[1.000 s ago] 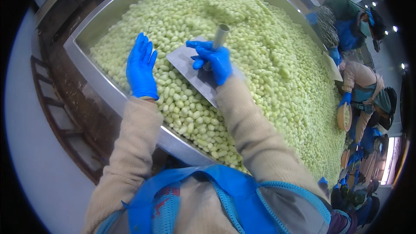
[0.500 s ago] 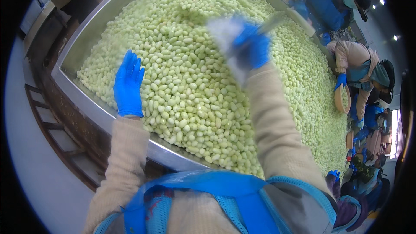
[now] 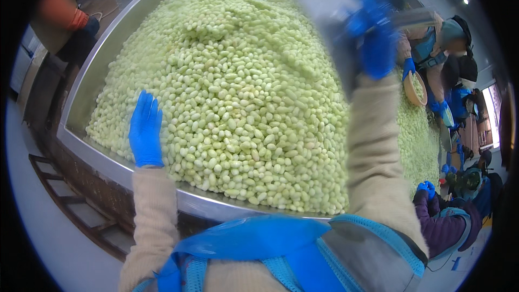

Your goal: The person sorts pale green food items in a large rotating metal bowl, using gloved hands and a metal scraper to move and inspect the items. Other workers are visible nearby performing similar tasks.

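Right hand moved rightward, gripping blurred scraper, left hand flat, empty, near rim

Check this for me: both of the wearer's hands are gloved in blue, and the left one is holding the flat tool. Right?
Not quite: the head view shows the flat tool, blurred, in the right hand; the left hand is open, without it. Both are indeed gloved in blue.

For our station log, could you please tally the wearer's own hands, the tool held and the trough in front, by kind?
Hands: 2 (left hand, right hand)
Scraper: 1, blurred
Trough: 1
Total: 4
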A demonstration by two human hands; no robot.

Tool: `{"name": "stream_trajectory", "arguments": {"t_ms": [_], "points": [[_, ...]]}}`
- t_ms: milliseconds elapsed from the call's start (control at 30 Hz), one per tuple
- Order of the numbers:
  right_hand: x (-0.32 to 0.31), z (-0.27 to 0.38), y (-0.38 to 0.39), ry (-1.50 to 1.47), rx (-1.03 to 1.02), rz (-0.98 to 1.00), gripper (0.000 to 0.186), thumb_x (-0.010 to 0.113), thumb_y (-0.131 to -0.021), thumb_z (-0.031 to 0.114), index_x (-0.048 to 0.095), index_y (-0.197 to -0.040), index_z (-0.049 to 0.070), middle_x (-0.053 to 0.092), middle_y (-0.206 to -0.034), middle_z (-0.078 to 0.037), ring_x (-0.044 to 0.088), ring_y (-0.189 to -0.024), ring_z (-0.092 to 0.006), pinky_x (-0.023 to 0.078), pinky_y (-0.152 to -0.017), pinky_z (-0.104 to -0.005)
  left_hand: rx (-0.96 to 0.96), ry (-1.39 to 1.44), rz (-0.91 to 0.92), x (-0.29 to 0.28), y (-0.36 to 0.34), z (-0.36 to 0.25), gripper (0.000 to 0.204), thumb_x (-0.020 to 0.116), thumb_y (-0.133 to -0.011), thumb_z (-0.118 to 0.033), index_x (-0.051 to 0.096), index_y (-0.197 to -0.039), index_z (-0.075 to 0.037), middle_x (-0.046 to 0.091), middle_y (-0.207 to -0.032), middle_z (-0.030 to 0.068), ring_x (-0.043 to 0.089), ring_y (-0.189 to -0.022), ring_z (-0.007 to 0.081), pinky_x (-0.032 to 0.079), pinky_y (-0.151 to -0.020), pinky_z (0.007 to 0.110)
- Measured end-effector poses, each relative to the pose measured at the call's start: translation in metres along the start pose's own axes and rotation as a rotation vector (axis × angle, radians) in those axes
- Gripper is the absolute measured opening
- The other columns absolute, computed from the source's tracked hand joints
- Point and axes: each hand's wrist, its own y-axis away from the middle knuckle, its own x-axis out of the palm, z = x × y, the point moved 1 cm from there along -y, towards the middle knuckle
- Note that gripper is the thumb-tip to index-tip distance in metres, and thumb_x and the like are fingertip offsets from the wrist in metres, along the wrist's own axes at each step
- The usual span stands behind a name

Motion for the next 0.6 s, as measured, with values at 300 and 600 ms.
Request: {"name": "stream_trajectory", "arguments": {"t_ms": [300,600], "points": [[-0.084,-0.11,-0.027,0.364,0.304,-0.305,0.028,0.064,-0.09,0.021,0.065,-0.109,0.001,0.067,-0.089,-0.009,0.063,-0.078,-0.0206,0.054,-0.08,-0.0368,-0.08,0.01,0.041,-0.004,-0.003,-0.001,0.048,0.034,-0.107,-0.021,0.038,-0.151,-0.002,0.031,-0.161,0.0055,0.031,-0.147,0.0232,0.028,-0.12,0.038],[-0.097,-0.142,0.063,0.145,0.53,-0.36,0.035,0.066,-0.089,0.014,0.068,-0.118,-0.006,0.064,-0.068,-0.007,0.06,-0.06,-0.0161,0.057,-0.072,-0.0316,-0.105,-0.056,0.068,-0.003,-0.008,0.011,0.052,0.034,-0.106,-0.022,0.032,-0.154,-0.003,0.035,-0.157,0.0114,0.035,-0.144,0.0268,0.028,-0.118,0.041]]}}
